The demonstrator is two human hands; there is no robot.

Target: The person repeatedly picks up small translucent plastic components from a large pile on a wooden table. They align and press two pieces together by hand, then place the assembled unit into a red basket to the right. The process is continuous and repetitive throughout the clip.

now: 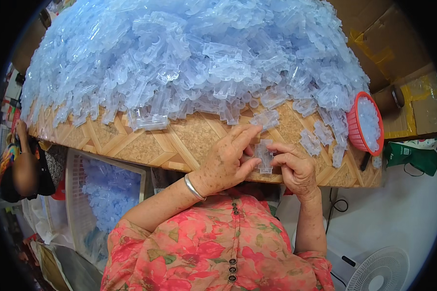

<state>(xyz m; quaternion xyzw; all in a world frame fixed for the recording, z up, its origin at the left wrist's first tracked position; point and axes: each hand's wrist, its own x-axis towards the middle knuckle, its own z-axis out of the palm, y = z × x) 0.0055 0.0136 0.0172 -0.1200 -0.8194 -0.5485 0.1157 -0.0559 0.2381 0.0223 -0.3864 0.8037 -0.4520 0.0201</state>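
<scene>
A small clear plastic piece (pixel 263 156), flat and roughly rectangular, is held upright between my two hands just above the near edge of the table. My left hand (pixel 226 160) has its thumb on the piece's left side, fingers bent around it. From the right, the thumb and forefinger of my right hand (pixel 296 167) pinch its other side. Another clear piece (pixel 265 120) lies just beyond my left fingertips. A great heap of similar bluish clear plastic pieces (pixel 189 63) covers the far part of the table.
The wood-patterned table (pixel 145 145) has loose pieces (pixel 315 138) at right, beside a red basket (pixel 353 133) of clear parts. A white crate (pixel 75 194) with more pieces stands lower left. Cardboard boxes (pixel 425 102), a green bag (pixel 412 157) and a fan (pixel 381 271) are at right. Another person (pixel 41 167) is far left.
</scene>
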